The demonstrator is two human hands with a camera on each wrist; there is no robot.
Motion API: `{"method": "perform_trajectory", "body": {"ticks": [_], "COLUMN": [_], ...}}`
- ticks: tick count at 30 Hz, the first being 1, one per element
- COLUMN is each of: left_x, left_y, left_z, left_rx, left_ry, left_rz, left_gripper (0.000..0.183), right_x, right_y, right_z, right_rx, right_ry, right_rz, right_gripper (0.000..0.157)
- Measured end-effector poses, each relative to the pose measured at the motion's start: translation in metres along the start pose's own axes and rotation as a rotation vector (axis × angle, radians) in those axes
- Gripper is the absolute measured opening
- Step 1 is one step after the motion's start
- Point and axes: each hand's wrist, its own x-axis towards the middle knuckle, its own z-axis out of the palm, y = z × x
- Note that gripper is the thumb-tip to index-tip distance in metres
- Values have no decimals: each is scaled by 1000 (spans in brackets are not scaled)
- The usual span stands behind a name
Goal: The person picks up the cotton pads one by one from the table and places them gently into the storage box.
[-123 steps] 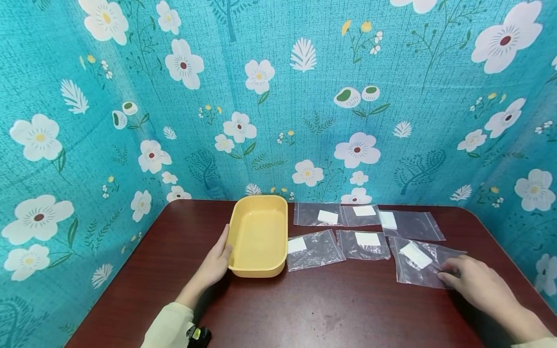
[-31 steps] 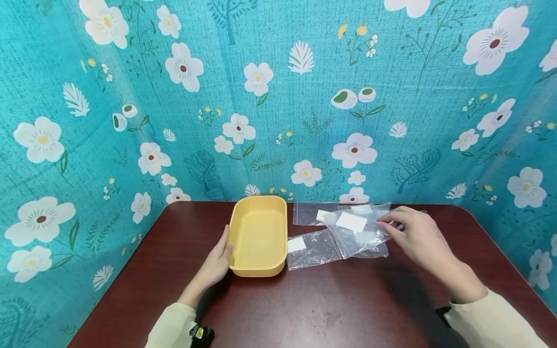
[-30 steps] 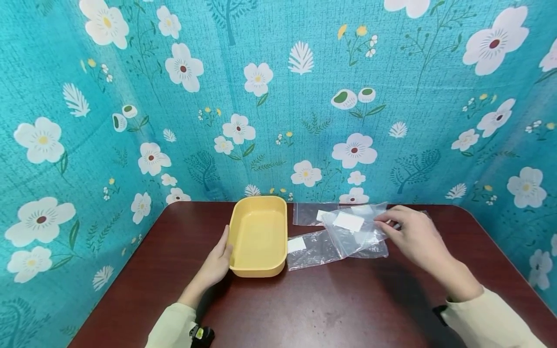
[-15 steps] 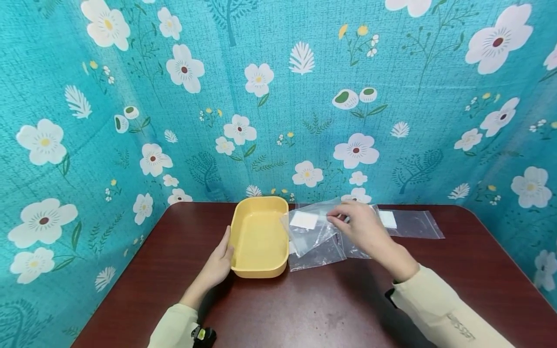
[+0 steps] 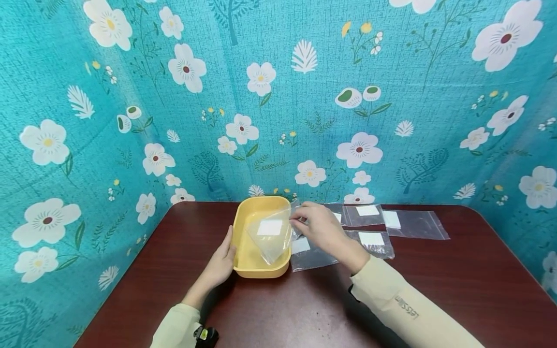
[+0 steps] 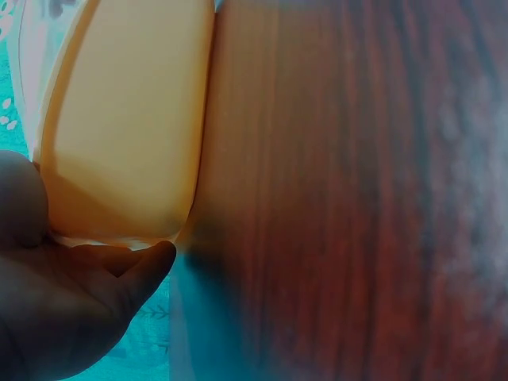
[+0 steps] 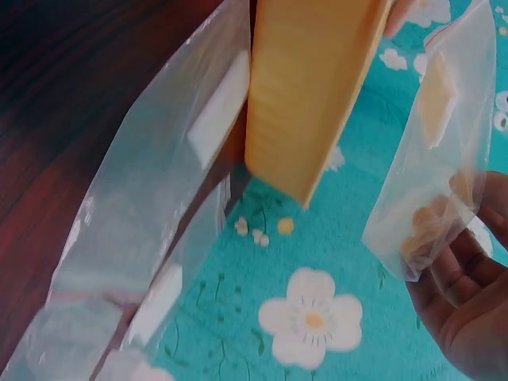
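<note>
My left hand point(image 5: 220, 263) grips the left side of a yellow plastic tray point(image 5: 261, 272); in the left wrist view one digit overlaps the rim and a fingertip point(image 6: 163, 252) lies low against the wall. Between thumb and fingers, my right hand point(image 5: 321, 227) pinches a clear zip bag point(image 5: 273, 247) by its right edge. That bag hangs tilted over the tray with a white rectangular piece point(image 5: 270, 227) inside it. In the right wrist view the fingers point(image 7: 460, 254) show through the plastic of the bag point(image 7: 397, 190).
Right of the tray lie several more clear bags with white pieces, among them a front bag point(image 5: 313, 261), one at its right point(image 5: 383, 249) and a far one point(image 5: 417, 224). They rest on a dark red wooden table point(image 5: 296, 309). A turquoise flowered cloth point(image 5: 278, 121) hangs behind.
My right hand has picked up the bag from the front right of the table and carried it left, over the other bags, to above the tray. The left hand stays at the tray.
</note>
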Motion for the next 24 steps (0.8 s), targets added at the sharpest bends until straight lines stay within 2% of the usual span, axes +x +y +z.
{"method": "perform_trajectory", "body": {"ticks": [7, 13, 17, 24], "left_x": [0, 2, 3, 2], "left_y": [-1, -3, -4, -4], "left_z": [0, -1, 0, 1], "left_rx": [4, -1, 0, -6], "left_ry": [2, -2, -4, -1], "left_rz": [17, 1, 5, 24], "left_gripper": [58, 59, 59, 59], "right_x": [11, 13, 14, 17], "right_y": [-10, -12, -14, -13], "right_z": [24, 43, 50, 61], "right_rx": [-4, -67, -89, -153], "right_ry": [-37, -53, -48, -70], "right_rz": [-14, -76, -107, -112], "right_gripper": [5, 6, 6, 9]}}
